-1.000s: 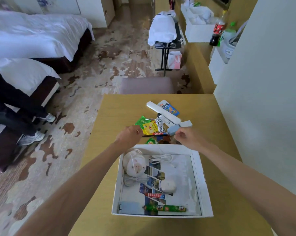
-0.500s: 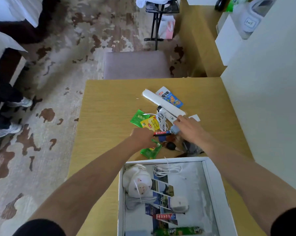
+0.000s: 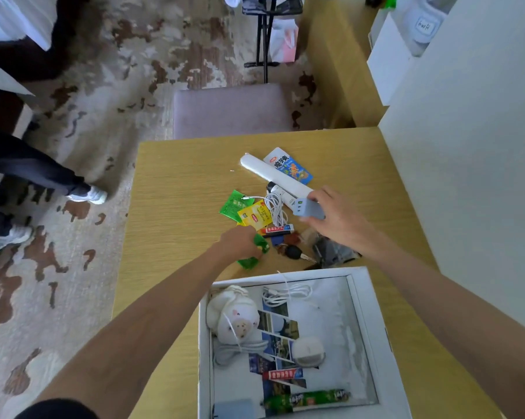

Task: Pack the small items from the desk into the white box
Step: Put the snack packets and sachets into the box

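Observation:
The white box (image 3: pixel 373 322) stands at the desk's near edge and holds a plush pouch (image 3: pixel 235 316), white cables, a round white item and a green sausage stick. My right hand (image 3: pixel 335 217) holds a grey charger block (image 3: pixel 308 208) just above the pile. My left hand (image 3: pixel 240 243) is closed on a green packet (image 3: pixel 255 252) lying on the desk. Beyond them lie a yellow tea bag (image 3: pixel 255 217), a green sachet (image 3: pixel 234 204), a coiled white cable (image 3: pixel 276 207), a white bar (image 3: pixel 273 176), a blue snack packet (image 3: pixel 290 166) and a black key (image 3: pixel 294 254).
A white wall (image 3: pixel 466 146) bounds the desk (image 3: pixel 179 182) on the right. A padded stool (image 3: pixel 231 111) stands past the far edge. A person's legs and white shoes (image 3: pixel 87 195) are on the carpet at the left. A dark crumpled wrapper (image 3: pixel 330 252) lies by the box.
The view has tilted down and closer. My right hand has picked up the grey charger block from the pile. My left hand has closed on the green packet.

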Available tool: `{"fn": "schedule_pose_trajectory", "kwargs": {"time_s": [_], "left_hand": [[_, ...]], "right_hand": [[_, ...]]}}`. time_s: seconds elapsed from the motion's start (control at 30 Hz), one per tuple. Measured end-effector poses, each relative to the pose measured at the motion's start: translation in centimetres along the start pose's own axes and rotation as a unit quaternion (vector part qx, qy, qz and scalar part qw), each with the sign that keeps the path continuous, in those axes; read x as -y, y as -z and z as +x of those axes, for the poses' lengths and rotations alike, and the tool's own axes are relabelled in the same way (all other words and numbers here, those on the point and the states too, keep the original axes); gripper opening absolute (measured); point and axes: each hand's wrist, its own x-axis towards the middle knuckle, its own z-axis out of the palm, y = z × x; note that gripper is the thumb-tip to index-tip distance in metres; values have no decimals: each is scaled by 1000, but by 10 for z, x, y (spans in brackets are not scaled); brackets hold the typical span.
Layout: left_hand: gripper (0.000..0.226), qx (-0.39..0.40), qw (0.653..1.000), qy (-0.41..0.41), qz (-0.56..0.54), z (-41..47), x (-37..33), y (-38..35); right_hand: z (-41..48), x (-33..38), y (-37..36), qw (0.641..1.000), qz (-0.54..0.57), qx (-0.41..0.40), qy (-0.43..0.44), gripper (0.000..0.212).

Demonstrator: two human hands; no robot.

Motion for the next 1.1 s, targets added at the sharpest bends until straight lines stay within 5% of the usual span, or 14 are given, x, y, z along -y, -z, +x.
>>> {"fn": "schedule_pose_trajectory", "kwargs": {"time_s": [0.13, 0.3, 0.6, 0.73, 1.0, 1.1], "left_hand": [[33, -80, 959, -29, -269, -45, 0, 27], [4, -198, 880, -86, -423, -129, -18, 38], [9, -194, 898, -67, -388, -205, -48, -38], [22, -229, 929, 6, -291, -194, -56, -70], [14, -208, 916, 63, -336, -146, -83, -96], [22, -154, 953, 48, -258, -134, -83, -104]], "right_hand": [[-35, 25, 37, 983, 167, -27, -71, 41], [-84, 50, 67, 961, 265, -58, -46, 39], [-151, 65, 79, 966, 256, -1, 35, 37], [-177, 62, 73, 969, 244, 25, 22, 40], [-217, 61, 65, 985, 167, 44, 20, 42], [-226, 65, 66, 988, 147, 40, 20, 42]]}}
